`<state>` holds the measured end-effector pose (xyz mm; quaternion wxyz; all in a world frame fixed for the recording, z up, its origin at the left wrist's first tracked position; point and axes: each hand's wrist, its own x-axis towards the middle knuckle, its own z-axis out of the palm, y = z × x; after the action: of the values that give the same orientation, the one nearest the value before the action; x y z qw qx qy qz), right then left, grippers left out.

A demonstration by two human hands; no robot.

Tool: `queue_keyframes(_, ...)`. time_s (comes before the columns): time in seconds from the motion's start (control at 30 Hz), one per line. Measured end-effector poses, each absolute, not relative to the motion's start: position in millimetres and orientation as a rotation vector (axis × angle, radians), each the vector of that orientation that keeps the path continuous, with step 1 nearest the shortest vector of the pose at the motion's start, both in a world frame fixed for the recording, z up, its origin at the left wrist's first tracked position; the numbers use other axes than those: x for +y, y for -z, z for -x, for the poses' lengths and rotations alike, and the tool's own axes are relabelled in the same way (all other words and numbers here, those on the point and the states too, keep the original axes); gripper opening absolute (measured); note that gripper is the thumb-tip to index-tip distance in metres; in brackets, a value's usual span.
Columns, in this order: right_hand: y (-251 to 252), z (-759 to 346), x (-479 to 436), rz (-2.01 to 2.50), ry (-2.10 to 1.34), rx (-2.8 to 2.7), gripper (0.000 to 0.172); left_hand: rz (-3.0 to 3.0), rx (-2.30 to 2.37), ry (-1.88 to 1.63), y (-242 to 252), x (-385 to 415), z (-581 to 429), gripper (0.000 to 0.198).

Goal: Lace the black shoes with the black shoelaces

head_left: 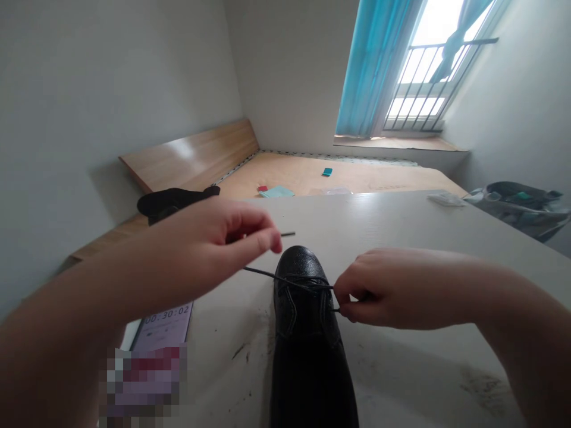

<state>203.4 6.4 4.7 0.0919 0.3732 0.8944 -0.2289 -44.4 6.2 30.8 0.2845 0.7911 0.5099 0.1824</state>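
pointing its rounded toe at the far edge of the table (pixel 401 217), the black shoe (pixel 307 342) shows grained, slightly glossy leather up front, stitched flaps and a rear lost in shadow, cut off by the view. a thin dark lace (pixel 263 273) crosses it below the toe. it lies between the hands: the left hand (pixel 243 235) is up and to its left, raised above the table; the right hand (pixel 363 291) is just beside its right flank. the left hand's fingers curl closed around the lace, a tip poking past them; the right pinches lace between thumb and finger. both forearms reach inward from the sides.
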Motion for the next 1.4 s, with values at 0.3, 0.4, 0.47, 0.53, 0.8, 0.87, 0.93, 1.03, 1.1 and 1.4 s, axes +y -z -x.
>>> queue_keyframes(0.3,-5.9,-205.8,5.0,-1.125,0.714,2.615,0.02,-2.392,1.331,0.192,-22.5,-9.9,39.5,0.036)
queue_keyframes(0.4,-6.1,-204.5,6.7,-1.139,0.723,2.594,0.02,-2.402,1.34,0.21,-16.5,-8.5,38.0,0.036)
queue_keyframes(0.47,-6.4,-204.2,8.2,-1.137,0.741,2.568,0.02,-2.392,1.353,0.239,-14.4,-7.1,36.9,0.034)
queue_keyframes(0.53,-6.4,-204.2,9.4,-1.132,0.746,2.546,0.02,-2.378,1.367,0.269,-13.4,-5.9,36.7,0.033)
queue_keyframes(0.8,-6.5,-203.3,9.1,-1.157,0.746,2.521,0.022,-2.372,1.369,0.277,-11.6,-4.7,38.9,0.031)
queue_keyframes(0.87,-6.5,-204.0,8.1,-1.167,0.733,2.523,0.024,-2.373,1.364,0.278,-11.6,-5.8,38.9,0.032)
queue_keyframes(0.93,-6.1,-205.1,7.2,-1.169,0.699,2.53,0.025,-2.379,1.358,0.283,-11.9,-7.4,39.2,0.032)
queue_keyframes(1.03,-5.3,-205.8,6.5,-1.159,0.646,2.566,0.027,-2.384,1.363,0.277,-11.6,-9.0,39.2,0.032)
queue_keyframes(1.1,-5.1,-205.6,6.5,-1.158,0.633,2.591,0.026,-2.388,1.374,0.261,-10.3,-8.6,37.9,0.031)
queue_keyframes(1.4,-6.0,-205.4,6.3,-1.153,0.687,2.58,0.023,-2.375,1.352,0.249,-4.3,-5.0,27.3,0.034)
